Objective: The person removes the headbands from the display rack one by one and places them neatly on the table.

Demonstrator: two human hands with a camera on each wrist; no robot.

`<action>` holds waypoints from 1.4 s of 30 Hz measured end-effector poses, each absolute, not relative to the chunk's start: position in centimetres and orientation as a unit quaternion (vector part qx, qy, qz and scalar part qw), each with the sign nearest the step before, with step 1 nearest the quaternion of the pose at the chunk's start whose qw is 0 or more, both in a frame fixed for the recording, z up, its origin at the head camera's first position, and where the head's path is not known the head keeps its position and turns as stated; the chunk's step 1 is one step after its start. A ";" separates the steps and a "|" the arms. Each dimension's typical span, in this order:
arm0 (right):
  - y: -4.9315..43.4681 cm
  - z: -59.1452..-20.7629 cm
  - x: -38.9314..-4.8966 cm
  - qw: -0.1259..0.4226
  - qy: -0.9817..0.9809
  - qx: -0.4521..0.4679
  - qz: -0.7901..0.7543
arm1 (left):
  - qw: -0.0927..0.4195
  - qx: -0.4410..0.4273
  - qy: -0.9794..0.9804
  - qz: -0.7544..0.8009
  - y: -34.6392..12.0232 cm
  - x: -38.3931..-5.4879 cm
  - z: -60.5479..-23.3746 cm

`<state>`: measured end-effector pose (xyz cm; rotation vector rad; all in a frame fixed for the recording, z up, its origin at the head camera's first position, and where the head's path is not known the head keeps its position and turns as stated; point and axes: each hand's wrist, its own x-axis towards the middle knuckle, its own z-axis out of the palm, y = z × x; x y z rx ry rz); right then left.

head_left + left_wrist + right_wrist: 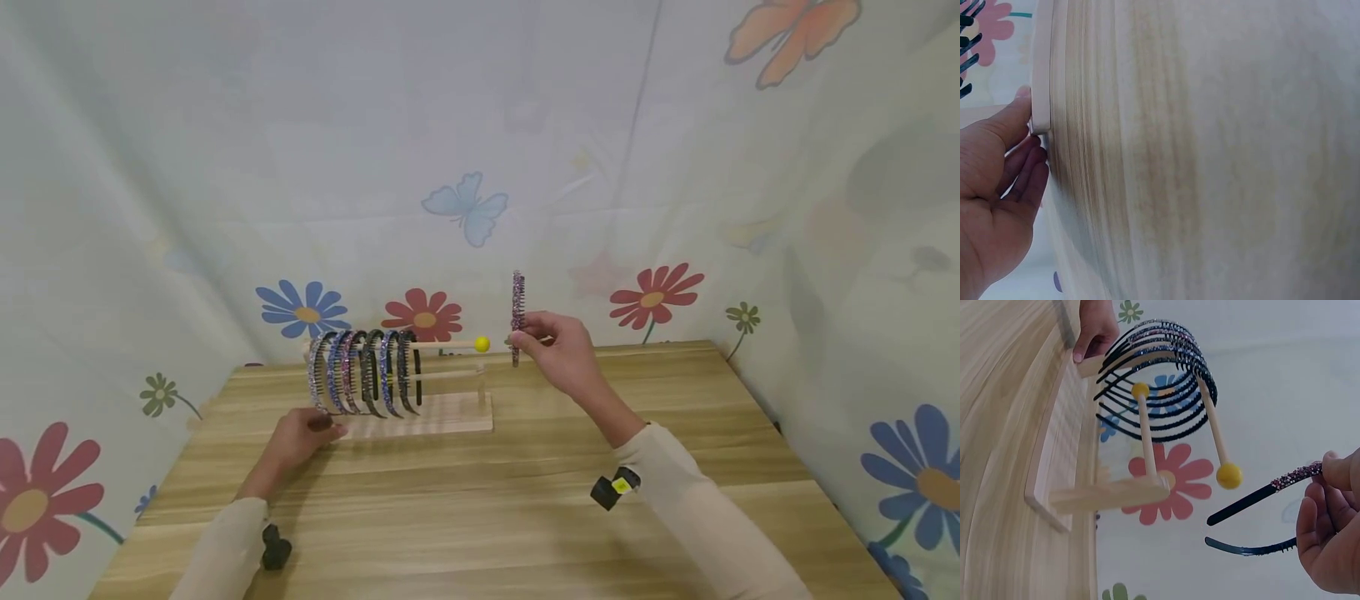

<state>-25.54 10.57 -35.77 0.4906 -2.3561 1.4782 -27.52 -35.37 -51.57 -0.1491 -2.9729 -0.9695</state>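
My right hand (pixel 564 352) pinches a headband (pixel 517 312) with pink-purple sparkling stones and comb teeth. It is held upright in the air, to the right of a wooden headband stand (pixel 450 417). In the right wrist view, the two black ends of this headband (pixel 1241 506) point toward the stand, apart from it. Several glittery headbands (pixel 363 372), in silver, blue, pink and black, hang in a row on the stand's left part. My left hand (pixel 298 437) holds the front left end of the base, thumb on the wood (pixel 1041 75) and fingers at its edge.
The stand's upper rod ends in a yellow ball (pixel 482 344); a second yellow ball (pixel 1140 390) tips another rod in the right wrist view. Wood-grain table (pixel 450 517) lies under everything. A hanging cloth (pixel 375 167) printed with flowers and butterflies stands behind and beside it.
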 end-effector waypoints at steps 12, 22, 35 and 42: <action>14.7 -37.5 -25.7 0.160 -0.843 0.125 0.497 | 0.018 -0.064 -0.952 -0.300 -35.4 -27.4 -51.7; 18.9 -39.9 -25.7 0.135 -0.864 0.087 0.477 | 0.010 -0.062 -0.950 -0.306 -35.3 -27.4 -51.9; 24.9 -41.8 -26.9 0.133 -0.899 0.041 0.416 | 0.009 -0.057 -0.952 -0.300 -35.4 -27.4 -51.7; 28.0 -42.7 -27.2 0.137 -0.909 0.028 0.392 | 0.006 -0.055 -0.951 -0.304 -35.4 -27.5 -51.7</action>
